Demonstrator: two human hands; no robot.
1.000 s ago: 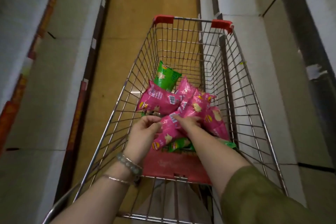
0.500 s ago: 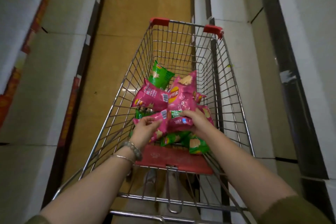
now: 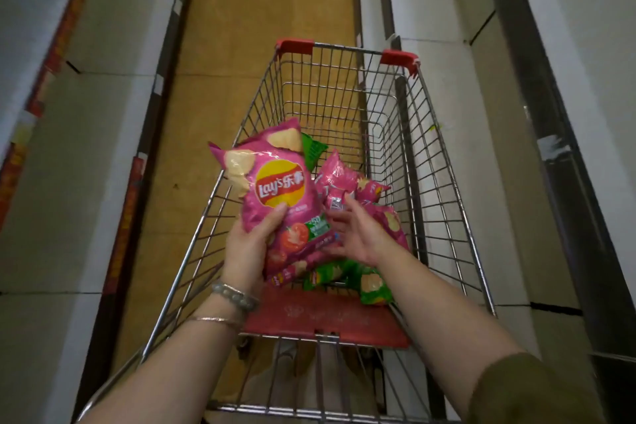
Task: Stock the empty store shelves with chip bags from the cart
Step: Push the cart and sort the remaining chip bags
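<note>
Change over the last second: both hands were down in the pile, now one pink Lay's bag [image 3: 275,182] is up out of the cart [image 3: 444,182], logo facing up, its top corner over the cart's left rim. It has gone from the right hand to the left. The left hand [image 3: 249,248] has it by the lower left part: thumb [image 3: 279,210] pressed on the front just under the logo, the other fingers behind the bag and out of sight, so it reads as a pinch through the bag. The right hand [image 3: 359,234] has let go; its fingers [image 3: 352,208] are loosely spread and fairly straight, tips against the bag's right edge and the pink bags [image 3: 344,179] behind it. Can't tell which of the two they are actually touching. My read: pick step done for bag one, and the right hand is either steadying it or going for a second. Remaining stock sits in the near half of the cart: more pink bags under the right hand, green bags [image 3: 371,282] below them against the red flap, and another green bag [image 3: 311,151] peeking out behind the lifted one. The left shelf [image 3: 79,165] and right shelf [image 3: 447,134] flank the aisle, both bare where visible. Nothing placed yet, so the task is early.
</note>
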